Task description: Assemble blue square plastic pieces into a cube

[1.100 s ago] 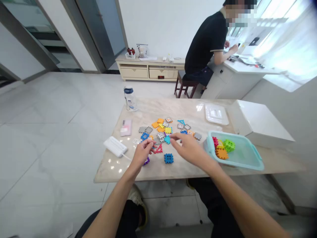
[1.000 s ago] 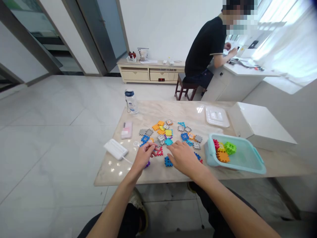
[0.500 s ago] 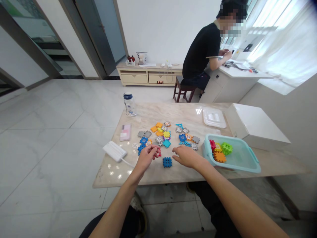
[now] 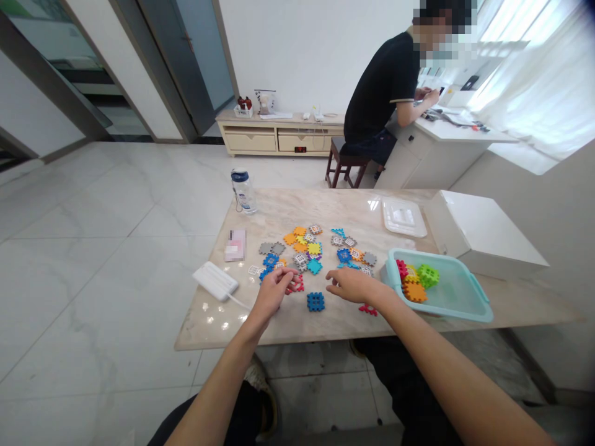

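My left hand (image 4: 277, 288) hovers low over the table with thumb and fingers bent and slightly apart. Just beyond its fingertips shows a red notched tile (image 4: 300, 284), partly covered by the fingers. I cannot see a grip on it. To the right, my right hand (image 4: 349, 285) is held palm down, fingers loosely spread and holding nothing. Between the hands, nearer to me, lies a dark blue notched block piece (image 4: 315, 301). Another red tile (image 4: 369, 309) lies beside my right forearm. A yellow tile (image 4: 315, 248) and a turquoise tile (image 4: 315, 266) lie in the pile ahead.
A light teal tub (image 4: 465, 310) at right holds several coloured pieces. Behind it are a clear lid (image 4: 403, 217) and a white box (image 4: 488, 226). A white power strip (image 4: 215, 282), pink packet (image 4: 235, 245) and water bottle (image 4: 243, 193) stand left. A person (image 4: 381, 93) sits at another desk.
The view has shifted slightly. My right hand has moved a little to the right and upward, and the red tile near its forearm has come into view. My left hand is almost still.
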Tool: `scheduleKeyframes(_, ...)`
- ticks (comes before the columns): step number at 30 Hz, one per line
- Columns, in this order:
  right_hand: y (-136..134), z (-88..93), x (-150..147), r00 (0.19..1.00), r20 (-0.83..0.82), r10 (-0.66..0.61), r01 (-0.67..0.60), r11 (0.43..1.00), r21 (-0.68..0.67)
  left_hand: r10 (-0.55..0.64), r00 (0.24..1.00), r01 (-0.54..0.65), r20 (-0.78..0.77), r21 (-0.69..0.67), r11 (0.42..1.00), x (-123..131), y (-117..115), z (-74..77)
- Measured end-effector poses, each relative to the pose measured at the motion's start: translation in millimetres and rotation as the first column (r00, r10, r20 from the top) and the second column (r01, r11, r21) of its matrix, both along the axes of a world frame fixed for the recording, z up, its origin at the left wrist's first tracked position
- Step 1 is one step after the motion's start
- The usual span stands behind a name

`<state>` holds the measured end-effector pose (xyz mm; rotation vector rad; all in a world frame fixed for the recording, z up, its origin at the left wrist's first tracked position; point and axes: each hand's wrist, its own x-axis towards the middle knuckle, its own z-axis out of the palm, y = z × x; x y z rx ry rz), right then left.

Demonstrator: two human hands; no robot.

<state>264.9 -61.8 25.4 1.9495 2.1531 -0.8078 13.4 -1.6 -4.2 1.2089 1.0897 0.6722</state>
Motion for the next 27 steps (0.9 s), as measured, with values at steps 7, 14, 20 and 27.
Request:
scheduleKeyframes(7, 5.1, -5.3, 25.2, 0.996, 0.010, -0.087, 0.087, 0.996, 0.016, 0.021, 1.000, -0.021, -0.013, -0.006, 1.000, -7.1, 4.1, -4.4)
scheduleKeyframes(14, -7.9, 7.2, 81.3, 0.965, -0.117, -0.237, 0.256, 0.948, 0.192, 0.013, 1.000, -0.013, -0.006, -0.004, 1.000, -2.3, 2.3, 2.7)
scheduleKeyframes(20, -22.7, 5.9, 105.6, 0.916, -0.139, -0.376, 0.401, 0.870, 0.287, 0.016, 1.000, -0.016, 0.005, 0.008, 1.000, 2.4, 4.0, 2.5)
scheduleKeyframes(27, -18.4, 7.7, 91.5, 0.945, -0.068, -0.320, 0.327, 0.915, 0.237, 0.046, 0.999, -0.046, 0.009, 0.002, 0.999, 3.7, 6.8, 4.8)
